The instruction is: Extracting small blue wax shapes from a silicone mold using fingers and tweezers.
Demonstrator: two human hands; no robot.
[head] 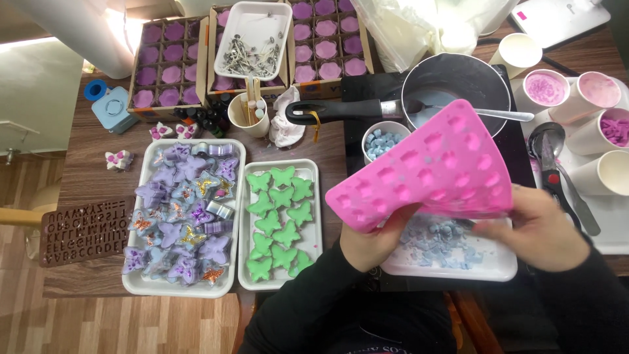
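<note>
Nearest, left hand (375,237) and right hand (532,231) each pinch a lower edge of the pink silicone mould (429,172), fingers closed on it, holding it tilted, cavities bulging up, above the white tray (486,269) of pale blue pieces (438,237); mould judged light, soft, floppy, best gripped at opposite rims; left, trays of green butterflies (280,221) and purple butterflies (183,219) on the tabletop (85,177); beyond, a saucepan (452,82).
</note>
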